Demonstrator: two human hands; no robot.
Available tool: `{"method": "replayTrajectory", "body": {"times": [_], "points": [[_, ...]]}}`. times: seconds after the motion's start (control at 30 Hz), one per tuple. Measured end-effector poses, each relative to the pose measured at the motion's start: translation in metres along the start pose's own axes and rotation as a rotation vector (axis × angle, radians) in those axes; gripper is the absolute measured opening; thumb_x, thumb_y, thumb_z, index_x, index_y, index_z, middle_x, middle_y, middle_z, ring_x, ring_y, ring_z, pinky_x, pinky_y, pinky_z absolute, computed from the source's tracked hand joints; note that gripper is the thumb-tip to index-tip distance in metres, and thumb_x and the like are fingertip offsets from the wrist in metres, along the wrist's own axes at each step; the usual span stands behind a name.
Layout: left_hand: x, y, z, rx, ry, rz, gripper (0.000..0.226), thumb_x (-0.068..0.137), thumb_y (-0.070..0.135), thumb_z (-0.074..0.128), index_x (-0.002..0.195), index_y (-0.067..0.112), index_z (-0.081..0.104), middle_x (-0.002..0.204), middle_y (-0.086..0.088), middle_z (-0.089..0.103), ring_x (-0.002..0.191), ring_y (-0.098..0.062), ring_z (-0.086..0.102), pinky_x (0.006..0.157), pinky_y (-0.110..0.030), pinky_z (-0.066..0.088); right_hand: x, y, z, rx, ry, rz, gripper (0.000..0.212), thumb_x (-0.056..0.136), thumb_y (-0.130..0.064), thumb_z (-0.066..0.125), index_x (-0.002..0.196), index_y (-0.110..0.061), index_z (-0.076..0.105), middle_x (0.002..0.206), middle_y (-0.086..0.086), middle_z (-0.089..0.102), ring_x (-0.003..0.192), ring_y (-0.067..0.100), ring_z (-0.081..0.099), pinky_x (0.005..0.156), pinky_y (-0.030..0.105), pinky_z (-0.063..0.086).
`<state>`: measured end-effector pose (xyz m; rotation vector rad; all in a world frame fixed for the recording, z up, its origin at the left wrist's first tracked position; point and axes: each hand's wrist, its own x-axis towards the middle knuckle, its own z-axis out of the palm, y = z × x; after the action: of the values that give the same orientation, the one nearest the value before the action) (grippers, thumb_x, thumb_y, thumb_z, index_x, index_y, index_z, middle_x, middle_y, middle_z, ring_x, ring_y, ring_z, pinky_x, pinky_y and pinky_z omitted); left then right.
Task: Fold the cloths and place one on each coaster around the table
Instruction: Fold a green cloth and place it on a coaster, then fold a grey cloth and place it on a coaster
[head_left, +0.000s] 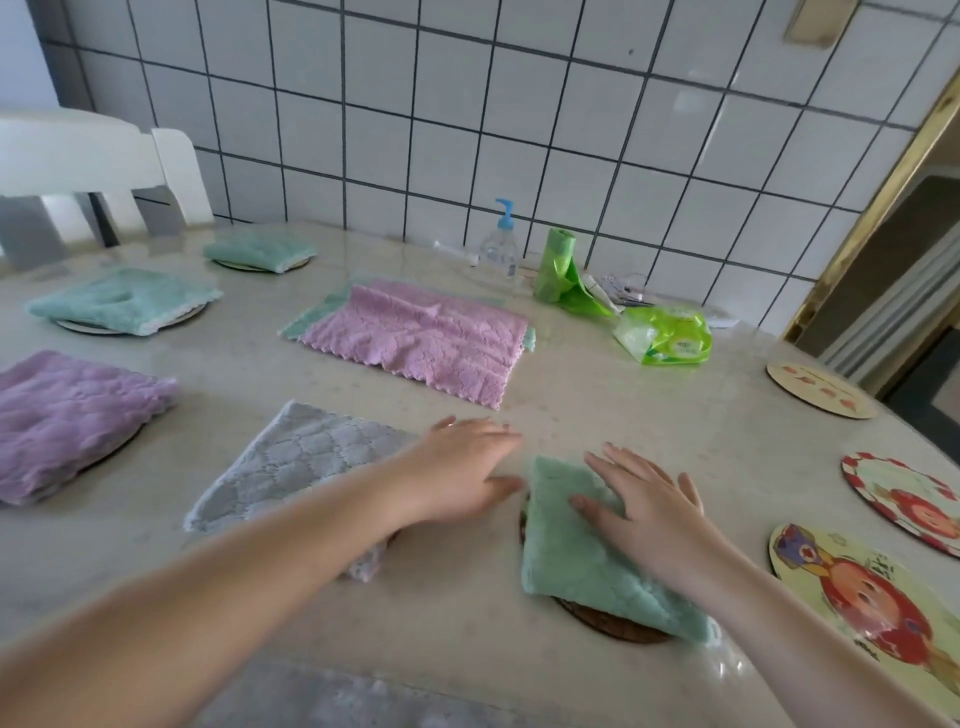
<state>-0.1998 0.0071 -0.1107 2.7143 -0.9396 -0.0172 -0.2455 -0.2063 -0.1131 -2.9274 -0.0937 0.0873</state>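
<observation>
Green plush folded cloth | round woven coaster beneath | right hand flat atop

seven cloths, seven coasters

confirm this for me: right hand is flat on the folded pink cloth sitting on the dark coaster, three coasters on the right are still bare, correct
Not quite. In the head view the folded cloth under the right hand is green, not pink. It does sit on the dark coaster, and the three coasters on the right are still bare.
</observation>
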Motion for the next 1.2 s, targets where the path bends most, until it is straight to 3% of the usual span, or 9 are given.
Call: {"method": "replayTrajectory", "body": {"times": [0.17,0.23,0.3,0.4,0.57,0.7,0.77,0.93,1.2], "points": [[-0.002,-0.095,-0.032,-0.09,0.105,-0.212,0.044,0.094,0.038,0.043,0.122,0.007,0.057,0.128,-0.01,0.055,0.122,-0.023,0.047,0.101,-0.034,0.036,0.05,-0.047,0.006,0.023,-0.009,-0.207,0.062,0.087,-0.06,0.039,0.142,-0.03,0.034,0.156,-0.012,0.012,0.143,0.007,0.004,0.117,0.046,0.001],[0.0,-0.127,-0.036,-0.015,0.128,-0.229,0.067,0.083,0.054,0.026,0.111,0.007,0.064,0.118,-0.014,0.058,0.118,-0.026,0.049,0.096,-0.036,0.039,0.08,-0.064,0.01,0.012,-0.031,-0.271,0.064,0.085,-0.064,0.039,0.138,-0.029,0.041,0.155,-0.011,0.014,0.143,0.009,0.007,0.117,0.044,0.003],[0.008,-0.155,-0.034,0.1,0.092,-0.213,0.083,0.07,0.061,0.01,0.114,0.015,0.065,0.127,-0.013,0.054,0.126,-0.026,0.041,0.102,-0.037,0.035,0.112,-0.075,0.016,-0.035,-0.03,-0.339,0.069,0.08,-0.072,0.035,0.133,-0.029,0.047,0.154,-0.008,0.02,0.142,0.012,0.015,0.116,0.039,0.01],[0.024,-0.183,-0.028,0.197,-0.014,-0.172,0.071,0.077,0.058,0.014,0.125,0.029,0.057,0.148,-0.006,0.035,0.141,-0.027,0.022,0.114,-0.039,0.021,0.152,-0.077,0.023,-0.079,0.015,-0.405,0.076,0.072,-0.074,0.024,0.126,-0.031,0.054,0.142,-0.008,0.04,0.132,0.016,0.032,0.108,0.033,0.024],[0.044,-0.209,-0.039,0.157,0.004,-0.032,0.053,0.09,0.049,0.026,0.118,0.021,0.062,0.128,-0.001,0.058,0.122,-0.019,0.05,0.102,-0.039,0.04,0.178,-0.071,0.024,0.016,0.116,-0.501,0.061,0.078,-0.06,0.036,0.114,-0.021,0.065,0.113,-0.01,0.06,0.096,0.012,0.059,0.085,0.032,0.045],[0.05,-0.217,-0.055,-0.016,0.095,-0.036,0.036,0.089,0.039,0.041,0.109,0.021,0.064,0.108,0.002,0.065,0.097,-0.011,0.058,0.084,-0.02,0.043,0.182,-0.067,-0.002,0.383,0.039,-0.392,0.039,0.084,-0.037,0.058,0.12,-0.023,0.062,0.11,-0.032,0.049,0.077,-0.001,0.058,0.074,0.019,0.049],[0.055,-0.22,-0.066,-0.126,0.173,-0.103,0.029,0.085,0.031,0.045,0.109,0.027,0.059,0.106,0.005,0.062,0.092,-0.013,0.059,0.08,-0.026,0.048,0.186,-0.068,-0.02,0.488,0.082,-0.333,0.033,0.083,-0.019,0.062,0.115,-0.025,0.065,0.106,-0.042,0.048,0.084,-0.003,0.062,0.08,0.017,0.049],[0.071,-0.199,-0.11,-0.127,0.248,-0.173,0.042,0.08,0.002,0.063,0.116,0.022,0.054,0.102,0.004,0.064,0.088,-0.01,0.059,0.074,-0.022,0.044,0.188,-0.07,-0.078,0.487,0.262,-0.215,0.028,0.077,-0.002,0.069,0.1,-0.019,0.072,0.101,-0.028,0.056,0.096,-0.022,0.049,0.084,-0.004,0.031],[0.069,-0.171,-0.168,0.009,0.246,-0.091,0.032,0.08,0.028,0.04,0.088,0.023,0.07,0.084,0.008,0.062,0.081,-0.015,0.058,0.069,-0.027,0.047,0.155,-0.063,-0.145,0.143,0.306,-0.218,0.027,0.064,-0.007,0.081,0.087,-0.019,0.072,0.075,-0.001,0.058,0.07,0.022,0.061,0.062,0.03,0.049]]}}
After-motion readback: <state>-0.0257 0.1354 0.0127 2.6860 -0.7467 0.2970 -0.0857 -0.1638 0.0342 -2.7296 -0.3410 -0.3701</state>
